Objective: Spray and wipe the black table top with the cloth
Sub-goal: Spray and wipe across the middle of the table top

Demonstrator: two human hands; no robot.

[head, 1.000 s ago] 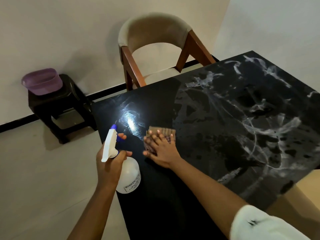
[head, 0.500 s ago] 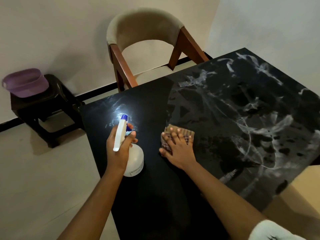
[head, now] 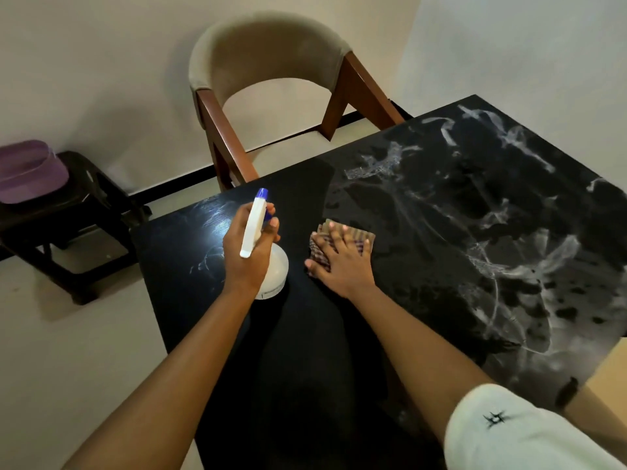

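- left hand is wrapping closed around the neck of the white spray bottle, a finger sitting on the blue trigger; the bottle is at frame centre-left, over the black surface, nozzle pointing toward the top of the frame
- right hand is lying flat and open, fingers spread, pressing the folded checked cloth onto the surface just right of the bottle; nothing gripped, only held down by the palm
- step in hand looks like spray then wipe: the right half is showing white streaks and dried patches, the near-left part is looking darker and cleaner
- doing it well: I'd be misting ahead of the cloth, keeping the palm flat, wiping in overlapping passes toward the streaked zone
- edges: the surface's left edge is running close to the bottle, so spray could be going over onto the floor
- room: the chair is sitting at the far edge, top centre; the stool with the purple bowl is well apart, left of frame; open surface to the right
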